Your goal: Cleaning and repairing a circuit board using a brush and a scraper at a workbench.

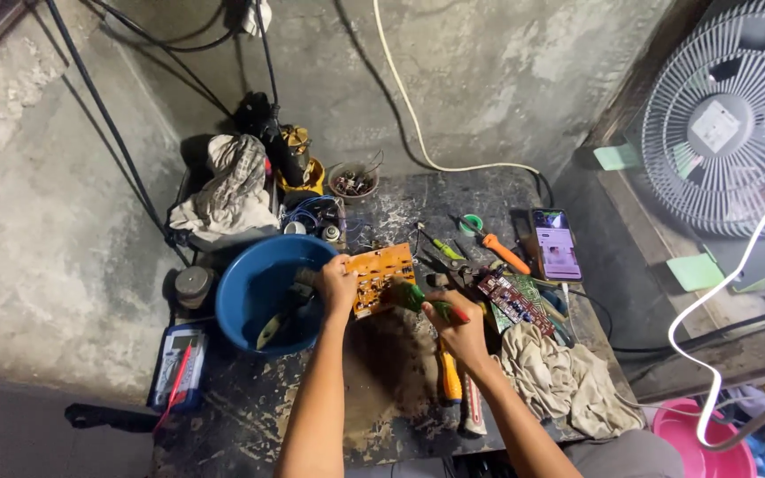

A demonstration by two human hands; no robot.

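A: Left hand [338,285]?
B: Closed on the left end of the orange board [382,277], thumb on top, other fingers hidden beneath. Held off the desk [382,372], just right of the blue basin [263,292], near the middle of the desk.

A: Board's long axis?
B: Ran left to right, right end tipped a little toward the far edge. Printed face up, toward the camera.

A: Right hand [459,329]?
B: Curled shut around a green-handled brush [418,297]. Red part showed near the fist. Couldn't tell bristles from handle for sure.

A: Brush direction?
B: Long axis slanted from the fist up-left, tip pointed toward the board's right end. Tip met the board's lower right corner, or just overlapped it; couldn't confirm contact.

A: Nearer hand?
B: Left, already gripping the board. Right just beside it, on the near-right side.

A: Other stuff?
B: Second dark board [513,301] right of the fist, phone [557,244] by the right edge, orange screwdriver [503,252] behind, rag [560,376] near the front right corner, multimeter [177,365] off the left edge.
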